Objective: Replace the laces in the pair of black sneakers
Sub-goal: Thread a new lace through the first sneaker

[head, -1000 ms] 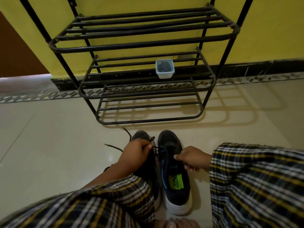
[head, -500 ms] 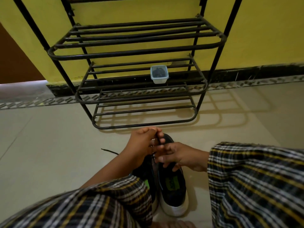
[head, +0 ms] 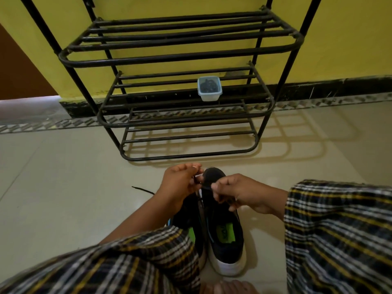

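The rack [head: 180, 58] stands against the yellow wall [head: 347, 39] as it did a second ago, and the small tub [head: 209, 89] of dark coiled stuff, probably laces, sits on its middle shelf untouched. What shifts in frame there is only the head camera tilting; the rack itself has not moved.

The real change is on the floor [head: 63, 177]. The two sneakers [head: 224, 228] sit side by side between the plaid-clad knees, toes toward the rack, heels toward the person, as before. A second ago the right hand [head: 241, 193] rested on the right shoe's collar while the left hand [head: 180, 183] worked alone at the left shoe's eyelets. Now both hands have come together over the toe end of the pair. The left hand's fingers are curled and appear to pinch the lace [head: 198, 179] near the left shoe's front; the right hand's fingers are bent in toward the same spot, and it seems to pinch something thin there, though I cannot tell for sure what. A loose lace end [head: 142, 189] trails on the floor to the left of the shoes, shorter in view than it was.

My reading: the right hand has joined in to help draw the old lace out of the left shoe. The right shoe looks already unlaced, though its front is partly hidden. New laces are not yet fetched.
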`<action>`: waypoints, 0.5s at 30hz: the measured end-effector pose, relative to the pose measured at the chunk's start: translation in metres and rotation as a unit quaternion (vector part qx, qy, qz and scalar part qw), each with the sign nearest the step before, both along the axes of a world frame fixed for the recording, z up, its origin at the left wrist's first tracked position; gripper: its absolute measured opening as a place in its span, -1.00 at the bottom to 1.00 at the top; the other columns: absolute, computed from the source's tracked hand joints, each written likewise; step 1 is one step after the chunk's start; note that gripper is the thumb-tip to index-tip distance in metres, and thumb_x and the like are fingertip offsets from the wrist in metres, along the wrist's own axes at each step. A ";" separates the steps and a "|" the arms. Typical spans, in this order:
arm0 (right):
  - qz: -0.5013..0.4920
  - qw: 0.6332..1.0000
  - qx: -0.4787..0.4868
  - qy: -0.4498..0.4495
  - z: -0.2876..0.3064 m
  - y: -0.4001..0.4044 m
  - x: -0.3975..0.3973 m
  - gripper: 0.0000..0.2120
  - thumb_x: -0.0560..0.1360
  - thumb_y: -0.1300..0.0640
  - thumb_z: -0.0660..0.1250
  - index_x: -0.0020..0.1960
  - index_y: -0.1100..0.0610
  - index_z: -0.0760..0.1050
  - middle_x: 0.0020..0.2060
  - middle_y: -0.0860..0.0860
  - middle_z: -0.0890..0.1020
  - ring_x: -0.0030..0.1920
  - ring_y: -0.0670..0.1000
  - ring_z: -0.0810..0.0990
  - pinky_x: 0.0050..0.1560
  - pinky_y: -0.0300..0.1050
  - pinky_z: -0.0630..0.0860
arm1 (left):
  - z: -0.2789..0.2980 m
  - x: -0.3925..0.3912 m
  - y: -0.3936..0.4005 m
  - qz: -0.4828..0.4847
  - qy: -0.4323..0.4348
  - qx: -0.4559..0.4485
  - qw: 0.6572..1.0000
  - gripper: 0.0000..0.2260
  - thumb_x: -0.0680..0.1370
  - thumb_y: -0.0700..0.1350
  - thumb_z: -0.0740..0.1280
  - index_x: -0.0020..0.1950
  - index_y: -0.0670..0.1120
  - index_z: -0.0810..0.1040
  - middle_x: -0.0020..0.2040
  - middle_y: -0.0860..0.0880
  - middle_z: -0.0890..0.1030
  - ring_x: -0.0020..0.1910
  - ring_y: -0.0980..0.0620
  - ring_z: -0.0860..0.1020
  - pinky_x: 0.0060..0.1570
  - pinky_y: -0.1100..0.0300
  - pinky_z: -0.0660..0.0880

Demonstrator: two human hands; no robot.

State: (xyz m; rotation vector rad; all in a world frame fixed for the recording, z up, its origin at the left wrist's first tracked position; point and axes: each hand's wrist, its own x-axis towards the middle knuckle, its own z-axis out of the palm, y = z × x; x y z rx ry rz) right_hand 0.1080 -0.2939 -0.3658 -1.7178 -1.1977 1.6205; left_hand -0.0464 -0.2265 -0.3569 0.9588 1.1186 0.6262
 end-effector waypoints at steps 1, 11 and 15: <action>-0.012 1.000 -0.003 -0.012 0.001 0.000 0.005 -0.74 0.57 -0.03 0.22 -0.21 0.07 0.50 -0.25 -0.03 0.54 -0.18 -0.09 0.50 -0.22 -0.17 0.45 | -0.004 -0.003 0.002 0.002 0.036 0.022 0.999 -0.86 0.59 -0.23 0.23 -0.01 -0.17 0.59 -0.10 -0.09 0.62 -0.20 0.04 0.55 -0.09 0.16 0.52; -0.124 0.986 0.008 -0.115 -0.006 -0.002 0.030 -0.68 0.58 0.01 0.22 -0.25 0.18 0.52 -0.50 -0.01 0.38 -0.53 -0.11 0.28 -0.50 -0.30 0.23 | -0.053 -0.056 0.020 -0.130 0.527 0.230 0.808 -0.73 0.54 -0.12 0.21 0.17 0.06 0.58 0.08 -0.06 0.64 0.08 -0.11 0.56 0.11 0.07 0.45; -0.081 0.983 0.038 -0.158 -0.004 0.000 0.027 -0.76 0.58 0.11 0.25 -0.20 0.18 0.56 -0.49 -0.08 0.41 -0.53 -0.19 0.30 -0.51 -0.39 0.23 | -0.059 -0.064 0.014 -0.182 0.613 0.235 0.733 -0.69 0.56 -0.07 0.14 0.26 0.02 0.50 0.14 -0.07 0.58 0.19 -0.11 0.46 0.13 0.02 0.31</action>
